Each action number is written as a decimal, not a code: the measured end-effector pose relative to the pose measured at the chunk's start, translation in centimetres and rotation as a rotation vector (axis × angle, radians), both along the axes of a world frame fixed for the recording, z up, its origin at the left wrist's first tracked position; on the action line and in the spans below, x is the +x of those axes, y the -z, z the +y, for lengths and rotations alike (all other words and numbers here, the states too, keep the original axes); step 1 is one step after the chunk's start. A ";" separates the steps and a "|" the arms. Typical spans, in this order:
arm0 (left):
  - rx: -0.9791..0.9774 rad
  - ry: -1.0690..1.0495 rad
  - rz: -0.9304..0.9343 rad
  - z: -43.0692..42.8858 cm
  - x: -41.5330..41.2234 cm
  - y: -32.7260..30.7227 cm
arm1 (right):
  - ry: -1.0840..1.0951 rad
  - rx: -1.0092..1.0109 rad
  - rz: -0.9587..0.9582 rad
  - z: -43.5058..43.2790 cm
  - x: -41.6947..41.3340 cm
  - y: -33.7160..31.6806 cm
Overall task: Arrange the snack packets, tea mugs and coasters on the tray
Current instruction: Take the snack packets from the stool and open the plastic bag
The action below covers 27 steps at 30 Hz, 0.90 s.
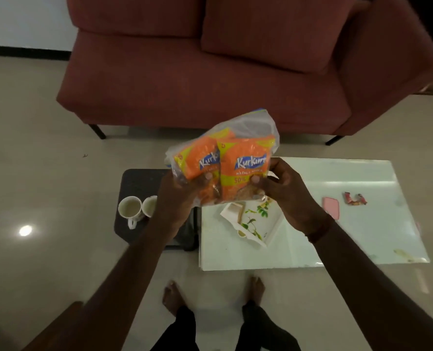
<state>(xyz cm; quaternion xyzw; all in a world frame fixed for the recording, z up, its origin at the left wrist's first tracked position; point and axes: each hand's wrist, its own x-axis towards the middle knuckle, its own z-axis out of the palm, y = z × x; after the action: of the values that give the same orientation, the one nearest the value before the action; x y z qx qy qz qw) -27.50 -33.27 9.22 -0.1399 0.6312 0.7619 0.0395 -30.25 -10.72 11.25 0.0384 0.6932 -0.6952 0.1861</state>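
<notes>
A clear plastic bag (pixel 248 125) holding two orange snack packets (pixel 243 168) is raised in front of me, above the table. My left hand (pixel 177 196) grips its lower left side and my right hand (pixel 286 191) grips its lower right side. Below the bag, a white tray with a leaf print (pixel 258 219) lies on the white glass table (pixel 349 239); something pale lies in its far left corner, partly hidden by the bag. Two white tea mugs (pixel 134 209) stand side by side on a small dark stool (pixel 139 181) left of the table.
A pink flat object (pixel 331 207) and a red wrapper (pixel 354 198) lie on the table's right half. A maroon sofa (pixel 197 79) stands beyond the table. My bare feet (pixel 210 295) are on the tiled floor at the table's near edge.
</notes>
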 end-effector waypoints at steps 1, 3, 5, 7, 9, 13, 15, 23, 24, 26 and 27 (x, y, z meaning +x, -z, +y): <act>-0.015 0.004 0.010 1.7 0.3 -0.5 | 0.003 -0.037 -0.010 1.8 0.5 -0.3; -0.021 0.048 0.025 5.1 0.7 -1.3 | 0.001 -0.097 -0.024 5.4 1.3 -0.7; -0.019 0.078 0.027 8.8 1.0 -1.9 | -0.009 -0.121 -0.028 9.2 1.7 -0.9; -0.001 0.069 0.005 12.5 1.3 -2.2 | -0.017 -0.143 -0.033 13.0 1.7 -0.8; 0.030 0.067 0.003 15.5 1.7 -2.0 | -0.022 -0.160 -0.050 15.9 1.6 -0.6; 0.101 0.081 -0.036 21.1 2.5 -2.6 | -0.113 -0.165 -0.054 20.9 1.6 -1.5; 0.109 0.112 -0.044 23.5 2.9 -3.2 | -0.161 -0.150 -0.068 23.2 2.0 -1.7; 0.223 0.140 -0.124 25.3 4.0 -4.1 | -0.152 -0.114 -0.101 27.3 4.3 0.0; 0.209 0.145 -0.111 25.0 3.9 -4.3 | -0.153 -0.110 -0.106 27.6 4.7 0.3; 0.159 0.117 -0.083 24.6 3.4 -4.7 | -0.151 -0.094 -0.106 28.0 5.2 0.8; 0.135 0.103 -0.066 24.6 3.2 -5.0 | -0.148 -0.079 -0.108 28.2 5.4 1.1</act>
<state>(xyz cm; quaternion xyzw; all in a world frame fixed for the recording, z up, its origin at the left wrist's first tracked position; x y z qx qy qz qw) -24.33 -8.66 14.19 -0.1292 0.5831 0.7946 0.1090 -24.80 17.47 10.18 0.0170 0.6550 -0.7033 0.2756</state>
